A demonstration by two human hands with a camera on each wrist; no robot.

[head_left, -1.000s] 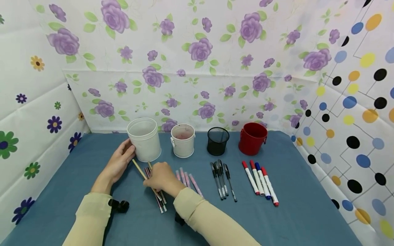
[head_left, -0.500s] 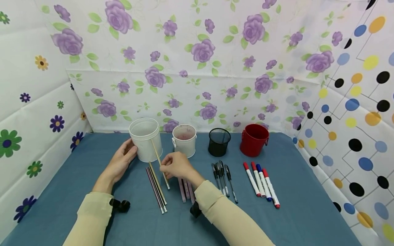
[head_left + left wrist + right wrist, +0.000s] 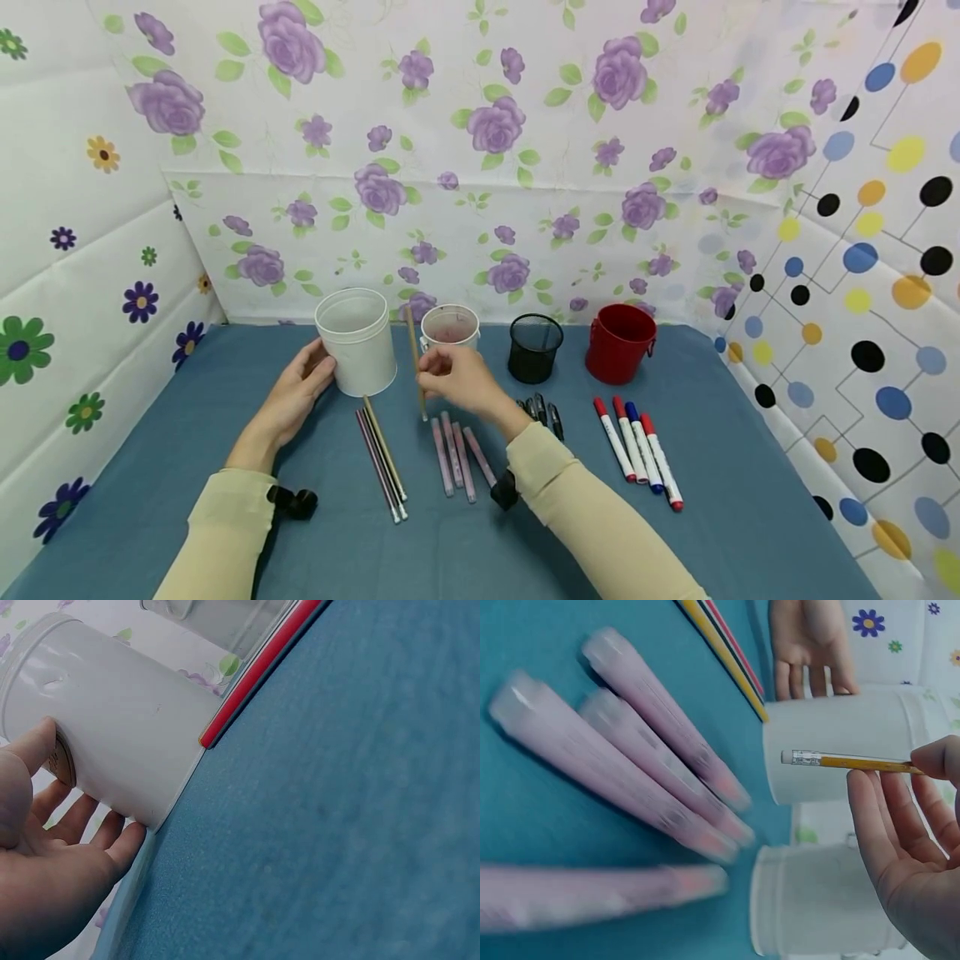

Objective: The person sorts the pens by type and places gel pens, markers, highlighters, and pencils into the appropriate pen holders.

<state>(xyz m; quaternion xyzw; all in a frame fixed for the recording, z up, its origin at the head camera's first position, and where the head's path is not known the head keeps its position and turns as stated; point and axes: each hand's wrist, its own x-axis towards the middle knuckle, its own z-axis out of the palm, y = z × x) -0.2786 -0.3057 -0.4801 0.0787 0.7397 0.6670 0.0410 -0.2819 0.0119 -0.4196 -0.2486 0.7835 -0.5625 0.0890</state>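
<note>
My right hand [image 3: 461,379] pinches a yellow pencil [image 3: 412,333] between thumb and fingers, raised in front of the gap between two white buckets. The right wrist view shows its white eraser and metal ferrule [image 3: 806,757] sticking out of the grip. My left hand [image 3: 288,396] holds the left side of the large white bucket [image 3: 363,358], which stands upright. In the left wrist view the thumb lies on a brown label [image 3: 61,761], the other fingers curve along the bucket's far side. Three pencils [image 3: 385,447] lie in front of this bucket, one of them yellow.
A smaller white bucket [image 3: 450,325], a black mesh cup [image 3: 532,354] and a red bucket [image 3: 618,346] stand along the back. Several pink pens [image 3: 453,454], black-capped pens [image 3: 540,408] and markers [image 3: 637,446] lie before them. Patterned cloth walls surround the blue table.
My right hand has picked the yellow pencil out of the pencil group, lifted it, and carried it right and back, tilting it nearly upright. The left hand stays on the large bucket.
</note>
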